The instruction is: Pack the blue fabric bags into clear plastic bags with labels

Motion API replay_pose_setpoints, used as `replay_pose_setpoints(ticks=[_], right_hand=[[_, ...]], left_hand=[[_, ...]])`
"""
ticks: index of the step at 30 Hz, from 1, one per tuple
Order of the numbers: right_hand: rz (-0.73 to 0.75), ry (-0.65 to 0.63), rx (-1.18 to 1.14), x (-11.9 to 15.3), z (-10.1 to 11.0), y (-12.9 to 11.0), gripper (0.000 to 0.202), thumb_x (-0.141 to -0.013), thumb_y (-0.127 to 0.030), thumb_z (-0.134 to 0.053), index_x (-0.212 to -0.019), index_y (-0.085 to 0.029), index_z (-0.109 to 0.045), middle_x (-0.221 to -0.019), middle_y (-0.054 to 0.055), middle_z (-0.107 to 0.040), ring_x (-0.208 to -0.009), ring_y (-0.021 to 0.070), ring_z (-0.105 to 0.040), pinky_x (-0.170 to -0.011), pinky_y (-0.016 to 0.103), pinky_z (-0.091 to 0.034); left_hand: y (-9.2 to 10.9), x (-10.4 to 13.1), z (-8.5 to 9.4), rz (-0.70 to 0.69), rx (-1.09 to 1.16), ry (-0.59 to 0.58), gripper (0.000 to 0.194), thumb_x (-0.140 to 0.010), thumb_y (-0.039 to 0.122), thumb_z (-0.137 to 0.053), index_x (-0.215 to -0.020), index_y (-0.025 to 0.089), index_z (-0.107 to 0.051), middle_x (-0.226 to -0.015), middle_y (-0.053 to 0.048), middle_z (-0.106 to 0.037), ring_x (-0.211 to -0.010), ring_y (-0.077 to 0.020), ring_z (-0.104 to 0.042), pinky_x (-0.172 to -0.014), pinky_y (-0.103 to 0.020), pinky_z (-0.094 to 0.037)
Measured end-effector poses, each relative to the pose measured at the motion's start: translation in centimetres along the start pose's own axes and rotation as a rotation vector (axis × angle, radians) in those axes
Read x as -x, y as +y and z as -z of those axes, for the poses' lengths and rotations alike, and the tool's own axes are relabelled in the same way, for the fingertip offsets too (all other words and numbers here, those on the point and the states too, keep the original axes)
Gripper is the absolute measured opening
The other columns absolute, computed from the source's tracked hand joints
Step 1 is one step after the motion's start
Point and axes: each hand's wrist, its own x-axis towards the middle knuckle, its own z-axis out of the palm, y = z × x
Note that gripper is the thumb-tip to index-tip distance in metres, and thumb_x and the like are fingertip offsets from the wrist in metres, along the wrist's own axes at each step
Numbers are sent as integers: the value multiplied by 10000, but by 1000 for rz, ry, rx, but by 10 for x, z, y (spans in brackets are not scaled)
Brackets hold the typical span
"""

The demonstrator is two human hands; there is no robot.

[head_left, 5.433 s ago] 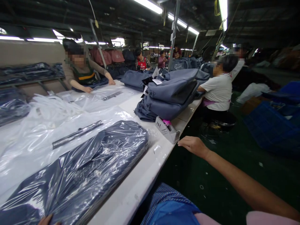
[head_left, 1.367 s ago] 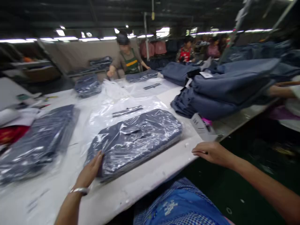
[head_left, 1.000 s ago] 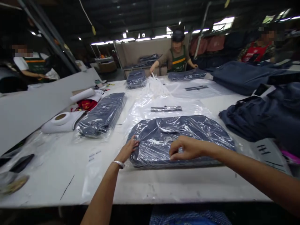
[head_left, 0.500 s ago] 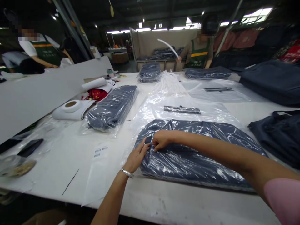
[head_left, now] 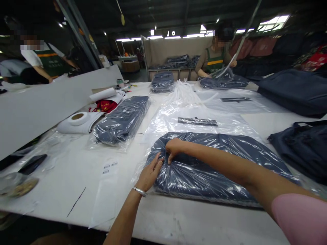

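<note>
A large dark blue fabric bag in a clear plastic bag (head_left: pixel 199 183) lies flat in front of me. My right hand (head_left: pixel 175 148) reaches across its top, its fingers curled and closed on a gathered bit of the clear plastic near the left end. Just beside it, my left hand (head_left: pixel 150 174), with a silver bracelet at the wrist, rests against the bag's left end with its fingers stretched out. Creases in the film run outward from the right fingers. My right forearm hides part of the fabric bag's middle.
On the white table (head_left: pixel 153 221), a wrapped dark bundle (head_left: pixel 121 119) and a white roll (head_left: pixel 78 119) lie left. Barcode labels (head_left: pixel 109 166) are nearer. White strips (head_left: pixel 185 92) lie behind; dark bags (head_left: pixel 293 92) sit right. Across the table, a co-worker (head_left: pixel 216 63) handles plastic.
My hands stay at nearly the same spot on the plastic, while my right forearm has shifted slightly lower. The co-worker across the table has lowered a white strip and now leans over a wrapped bundle.
</note>
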Motion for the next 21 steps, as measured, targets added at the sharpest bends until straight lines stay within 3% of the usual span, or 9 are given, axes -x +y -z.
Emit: replay_pose_setpoints(ticks=[2, 4, 7, 9, 12, 14, 16, 18, 21], right_hand=[[-127, 151, -100, 12, 5, 9, 345, -629, -490, -816, -713, -165, -736, -772, 96, -719, -774, 247, -632, -645, 283, -364], [-251, 315, -147, 35, 9, 12, 260, -769, -412, -732, -792, -153, -732, -852, 123, -723, -839, 254, -630, -679, 293, -367], [-309, 456, -224, 88, -1, -7, 289, -925, -394, -542, -889, -161, -710, -878, 108, -717, -814, 216, -632, -679, 288, -383], [-263, 489, -528, 131, -24, -34, 337, -927, -447, -525, -841, -167, -692, -765, 59, -699, -675, 165, -620, -625, 264, -405], [-207, 316, -1273, 192, -79, -81, 421, -876, -549, -559, -769, -155, -665, -673, 34, -669, -539, 136, -597, -541, 251, -450], [-315, 307, -1596, 225, -118, -106, 421, -842, -567, -608, -831, -152, -679, -728, 45, -688, -565, 129, -619, -574, 256, -489], [-497, 386, -1876, 248, -151, -122, 415, -791, -551, -688, -931, -160, -687, -865, 76, -718, -691, 146, -673, -671, 272, -531], [-608, 526, -2140, 264, -173, -130, 418, -746, -496, -762, -994, -170, -684, -1025, 111, -718, -899, 181, -695, -836, 298, -538], [-571, 748, -2409, 278, -188, -130, 374, -707, -389, -823, -978, -171, -685, -1139, 120, -697, -1115, 217, -640, -1032, 324, -461]], left_hand=[[-3, -2, -1, 14, 36, -1, 660, -910, 583, -426, -1488, 281, -326, -1331, -77, -615, -1249, -277, -556, -1049, -452, -459], [-5, -4, -2, 23, 66, 3, 660, -906, 588, -437, -1485, 290, -327, -1335, -79, -613, -1233, -265, -569, -1044, -446, -466], [-4, -6, -3, 50, 159, 54, 646, -890, 579, -489, -1450, 272, -391, -1292, -92, -641, -1158, -256, -622, -989, -441, -512], [0, -5, -1, 61, 220, 105, 628, -885, 544, -523, -1416, 221, -436, -1247, -116, -665, -1104, -254, -652, -939, -430, -545], [13, 0, 4, 31, 226, 199, 581, -912, 492, -484, -1381, 150, -452, -1243, -159, -659, -1091, -247, -660, -918, -411, -557], [25, 6, 4, -10, 206, 287, 562, -928, 495, -434, -1369, 148, -453, -1271, -159, -641, -1135, -249, -635, -951, -417, -536], [36, 12, -1, -84, 103, 339, 523, -930, 509, -423, -1355, 209, -481, -1308, -113, -624, -1208, -249, -586, -1029, -428, -477], [40, 15, -11, -196, -196, 277, 482, -936, 500, -417, -1364, 288, -486, -1386, -55, -573, -1308, -241, -496, -1118, -444, -375], [29, 10, -24, -300, -644, 66, 468, -931, 444, -435, -1370, 294, -495, -1457, -46, -502, -1386, -256, -398, -1174, -514, -243]])
